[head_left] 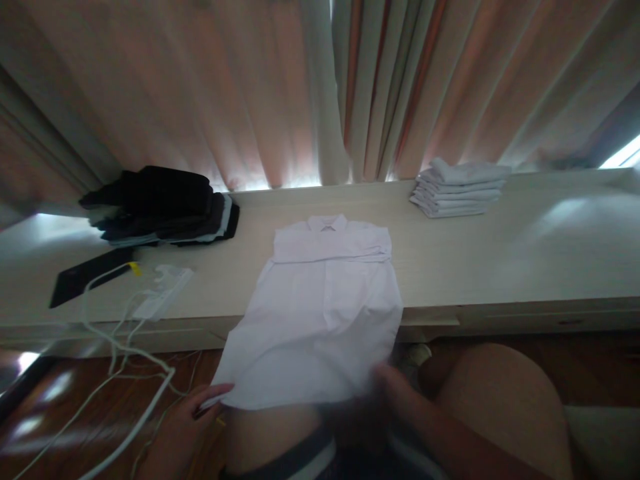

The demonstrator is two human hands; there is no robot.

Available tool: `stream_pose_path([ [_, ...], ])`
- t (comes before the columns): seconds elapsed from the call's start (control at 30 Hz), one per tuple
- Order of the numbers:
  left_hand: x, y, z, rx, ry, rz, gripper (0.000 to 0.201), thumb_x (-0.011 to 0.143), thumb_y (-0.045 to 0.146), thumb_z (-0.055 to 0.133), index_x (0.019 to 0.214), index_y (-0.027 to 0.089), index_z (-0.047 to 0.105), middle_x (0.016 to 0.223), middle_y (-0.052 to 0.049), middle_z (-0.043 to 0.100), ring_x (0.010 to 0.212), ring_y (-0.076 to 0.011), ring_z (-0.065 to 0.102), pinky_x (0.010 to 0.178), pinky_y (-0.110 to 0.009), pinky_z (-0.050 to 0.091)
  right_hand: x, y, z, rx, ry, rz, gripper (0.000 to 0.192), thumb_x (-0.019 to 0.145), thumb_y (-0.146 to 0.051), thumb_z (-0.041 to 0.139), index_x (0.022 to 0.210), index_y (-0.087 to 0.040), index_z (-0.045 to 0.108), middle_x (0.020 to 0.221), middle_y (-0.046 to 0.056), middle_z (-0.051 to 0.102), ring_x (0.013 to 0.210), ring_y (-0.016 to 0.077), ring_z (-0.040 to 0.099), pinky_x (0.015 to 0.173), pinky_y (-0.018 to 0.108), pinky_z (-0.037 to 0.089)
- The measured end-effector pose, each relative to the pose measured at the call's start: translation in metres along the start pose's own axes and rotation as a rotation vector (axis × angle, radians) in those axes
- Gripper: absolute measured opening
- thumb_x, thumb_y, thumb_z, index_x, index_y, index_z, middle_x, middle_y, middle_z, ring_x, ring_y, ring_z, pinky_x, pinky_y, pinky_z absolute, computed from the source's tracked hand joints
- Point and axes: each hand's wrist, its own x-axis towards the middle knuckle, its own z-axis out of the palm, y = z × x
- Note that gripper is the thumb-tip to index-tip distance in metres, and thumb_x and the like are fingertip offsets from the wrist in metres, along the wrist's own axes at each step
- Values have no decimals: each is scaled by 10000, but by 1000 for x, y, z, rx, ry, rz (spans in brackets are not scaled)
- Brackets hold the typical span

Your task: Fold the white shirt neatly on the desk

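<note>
A white collared shirt (320, 313) lies lengthwise over the table's front edge, its collar at the far end. Its sleeves are folded across the chest. The lower part reaches out over my lap. My left hand (195, 407) is closed on the left corner of the hem, thumb on top of the cloth. At the hem's right corner, my right hand (400, 393) is closed on the fabric; it is blurred, and most of its fingers are hidden.
On the pale table (525, 260), a stack of folded white shirts (460, 190) stands back right and a pile of dark clothes (160, 207) back left. Nearer left are a black flat object (90, 273) and a white power strip (163, 293) with trailing cables (145, 417). Curtains (250, 93) hang behind.
</note>
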Motion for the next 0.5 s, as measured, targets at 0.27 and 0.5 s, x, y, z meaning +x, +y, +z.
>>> stream_pose_path([
  [0.27, -2, 5, -4, -89, 18, -25, 350, 681, 493, 647, 875, 251, 810, 1004, -61, 781, 970, -298, 719, 924, -377, 564, -44, -16, -20, -180, -37, -24, 314, 735, -386, 556, 882, -163, 720, 793, 93, 734, 809, 280, 702, 780, 421, 579],
  [0.5, -8, 16, -23, -99, 82, -13, 324, 747, 507, 618, 902, 290, 802, 1032, -29, 774, 971, -281, 718, 944, -356, 556, -87, -49, -71, -153, -109, -57, 468, 747, -302, 473, 1127, -176, 715, 1011, 135, 756, 890, 288, 738, 844, 430, 597],
])
